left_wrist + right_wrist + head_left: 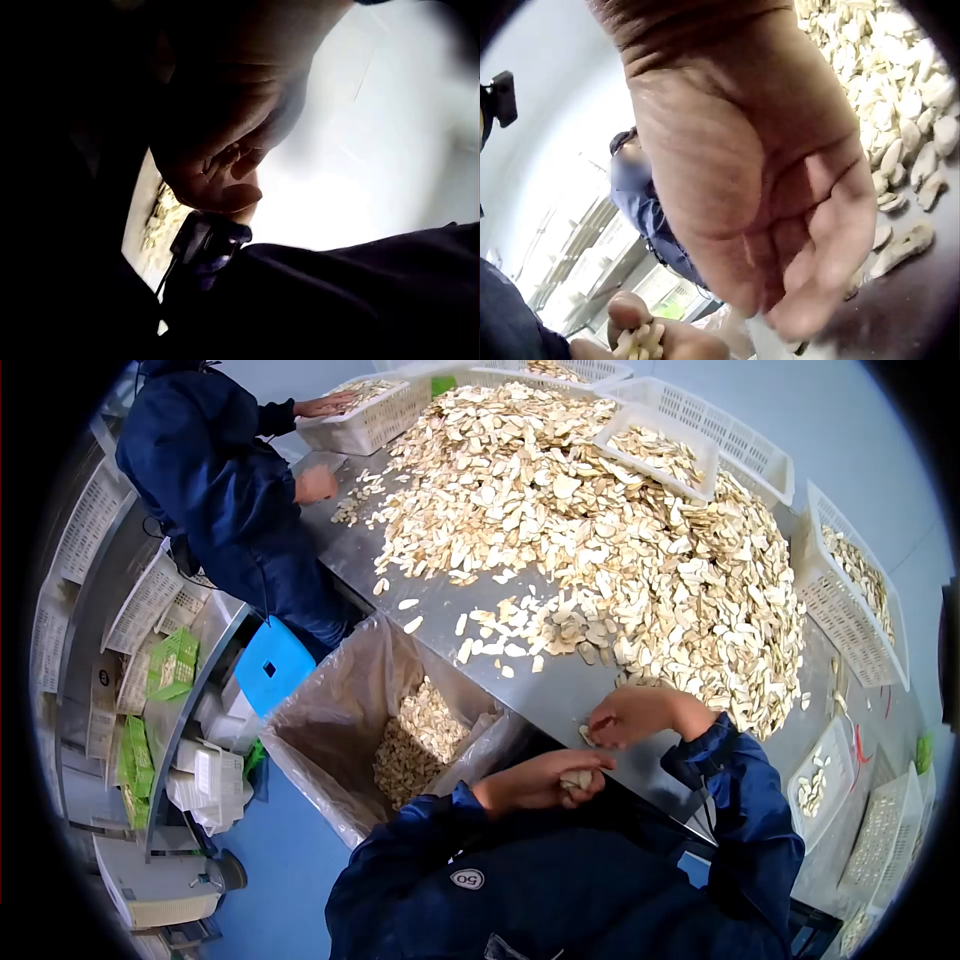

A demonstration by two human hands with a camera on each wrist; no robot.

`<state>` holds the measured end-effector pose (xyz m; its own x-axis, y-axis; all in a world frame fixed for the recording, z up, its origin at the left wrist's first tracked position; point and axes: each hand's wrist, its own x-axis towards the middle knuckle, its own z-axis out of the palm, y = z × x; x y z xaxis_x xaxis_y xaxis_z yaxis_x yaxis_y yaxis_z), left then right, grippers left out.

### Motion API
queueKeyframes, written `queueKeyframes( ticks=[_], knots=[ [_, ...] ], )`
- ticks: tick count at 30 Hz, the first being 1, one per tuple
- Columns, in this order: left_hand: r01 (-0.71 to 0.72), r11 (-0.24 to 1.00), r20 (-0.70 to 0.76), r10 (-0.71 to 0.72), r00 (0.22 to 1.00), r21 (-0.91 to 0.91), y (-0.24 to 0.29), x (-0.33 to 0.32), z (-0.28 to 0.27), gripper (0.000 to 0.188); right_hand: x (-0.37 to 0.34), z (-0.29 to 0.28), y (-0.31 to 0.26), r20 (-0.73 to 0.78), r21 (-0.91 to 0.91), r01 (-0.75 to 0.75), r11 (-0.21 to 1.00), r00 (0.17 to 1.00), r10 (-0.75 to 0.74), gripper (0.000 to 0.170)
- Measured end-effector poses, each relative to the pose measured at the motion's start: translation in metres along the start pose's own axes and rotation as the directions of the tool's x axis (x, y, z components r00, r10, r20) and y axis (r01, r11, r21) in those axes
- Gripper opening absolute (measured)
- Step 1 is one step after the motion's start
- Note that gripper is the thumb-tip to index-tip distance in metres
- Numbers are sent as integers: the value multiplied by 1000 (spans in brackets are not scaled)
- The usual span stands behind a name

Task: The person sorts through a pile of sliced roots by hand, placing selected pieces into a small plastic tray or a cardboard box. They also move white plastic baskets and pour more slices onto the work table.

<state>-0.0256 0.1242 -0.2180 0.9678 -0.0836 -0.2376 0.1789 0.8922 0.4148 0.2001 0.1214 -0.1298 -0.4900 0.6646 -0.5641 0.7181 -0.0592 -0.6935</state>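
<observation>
My left hand (540, 784) is in front of my body, its fingers curled round several pale slices (578, 780). The right wrist view shows these slices (639, 342) pinched by the thumb. Over the metal table's near edge, my right hand (640, 717) points down with curled fingers. One pale slice (586, 734) shows right at its fingertips; I cannot tell whether they pinch it. A large heap of pale slices (560, 490) covers much of the table (480, 687). In the dark left wrist view, the left hand (232, 127) is mostly in shadow.
A bin lined with clear plastic (320, 705), part filled with slices, stands at the table's left edge. White crates (860, 610) line the far and right sides. Another person (215, 490) works at the left. A blue stool (272, 665) and shelves of crates stand beyond.
</observation>
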Motion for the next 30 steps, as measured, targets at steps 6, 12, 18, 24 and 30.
queueKeyframes(
  ticks=[6,12,18,24,30],
  knots=[
    [-295,954,-337,262,904,-48,16,30,-19,24,42,-22,32,-779,-294,-190,937,615,-120,26],
    [-546,812,-361,456,814,-205,51,13,-35,20,55,-16,39,-779,-341,-261,903,616,-117,31],
    [-372,908,-67,366,928,-190,35,34,-29,19,79,-21,44,-758,-528,-133,839,519,-395,29],
    [-339,914,6,349,937,-222,48,51,-34,19,86,-26,44,-765,-476,-80,876,529,-368,23],
    [-402,896,-60,398,915,-189,48,45,-30,20,63,-30,44,-816,-82,-12,997,575,-60,20]
  ],
)
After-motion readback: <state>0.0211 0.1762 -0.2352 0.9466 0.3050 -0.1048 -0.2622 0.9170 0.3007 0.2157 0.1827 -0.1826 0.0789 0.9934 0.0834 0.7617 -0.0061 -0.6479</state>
